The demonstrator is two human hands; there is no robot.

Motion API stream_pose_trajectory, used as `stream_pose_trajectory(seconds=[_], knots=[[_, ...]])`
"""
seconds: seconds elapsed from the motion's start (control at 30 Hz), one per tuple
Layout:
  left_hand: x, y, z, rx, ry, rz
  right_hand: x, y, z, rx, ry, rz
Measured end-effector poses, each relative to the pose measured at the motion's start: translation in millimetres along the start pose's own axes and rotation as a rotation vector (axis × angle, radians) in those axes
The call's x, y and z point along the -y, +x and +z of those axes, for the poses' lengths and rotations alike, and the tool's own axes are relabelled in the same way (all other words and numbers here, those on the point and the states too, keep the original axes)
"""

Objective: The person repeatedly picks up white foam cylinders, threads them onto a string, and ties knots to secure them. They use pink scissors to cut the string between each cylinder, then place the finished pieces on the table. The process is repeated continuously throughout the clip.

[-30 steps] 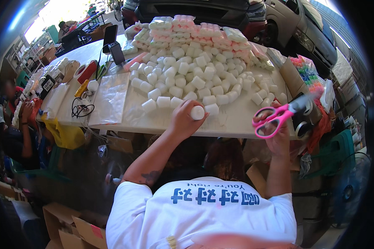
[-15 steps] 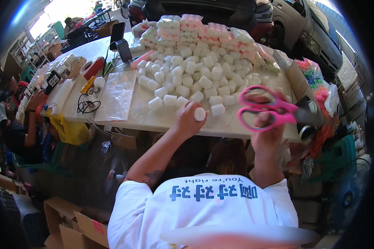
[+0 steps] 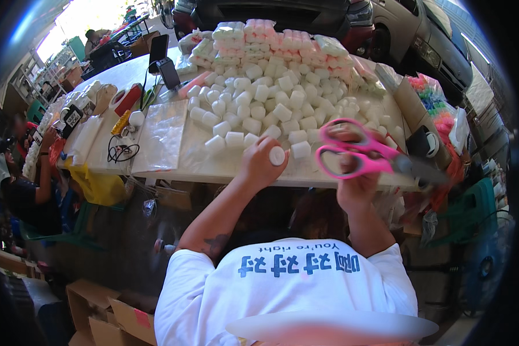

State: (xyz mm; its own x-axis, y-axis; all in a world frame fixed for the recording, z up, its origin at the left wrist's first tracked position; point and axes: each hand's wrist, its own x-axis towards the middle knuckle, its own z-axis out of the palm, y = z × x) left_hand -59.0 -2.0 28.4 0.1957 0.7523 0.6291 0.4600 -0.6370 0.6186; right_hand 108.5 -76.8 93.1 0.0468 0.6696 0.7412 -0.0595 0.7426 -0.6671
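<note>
My left hand (image 3: 256,165), over the table's near edge, is closed round a small white cylinder (image 3: 277,155) with its round end facing up. To the right, my right hand (image 3: 356,183) grips a pair of pink-handled scissors (image 3: 386,164), fingers through the loops. The dark blades point right, away from the left hand; they are blurred, and whether they are parted I cannot tell. Just beyond both hands spreads a heap of similar white cylinders (image 3: 282,112). One loose cylinder (image 3: 300,150) lies between the hands.
Bagged white and pink packs (image 3: 259,37) are stacked behind the heap. On the left lie a clear plastic sheet (image 3: 162,135), a black cable (image 3: 123,152) and a tape roll (image 3: 118,99). A cardboard box (image 3: 415,109) borders the right. A co-worker (image 3: 32,179) sits far left.
My right hand has moved slightly left with the scissors, and the blades show more clearly. My left hand keeps the white cylinder in nearly the same place.
</note>
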Motion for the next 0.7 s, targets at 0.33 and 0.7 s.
stream_pose_trajectory(seconds=[0.33,0.7], knots=[[-3.1,-4.1,0.9,0.04,0.046,0.011,-23.7,-11.8,0.7,0.22,-0.124,0.152],[35.8,18.2,-34.3,-0.121,-1.583,-0.503,-40.1,-88.4,-28.3,0.66,0.479,1.003]])
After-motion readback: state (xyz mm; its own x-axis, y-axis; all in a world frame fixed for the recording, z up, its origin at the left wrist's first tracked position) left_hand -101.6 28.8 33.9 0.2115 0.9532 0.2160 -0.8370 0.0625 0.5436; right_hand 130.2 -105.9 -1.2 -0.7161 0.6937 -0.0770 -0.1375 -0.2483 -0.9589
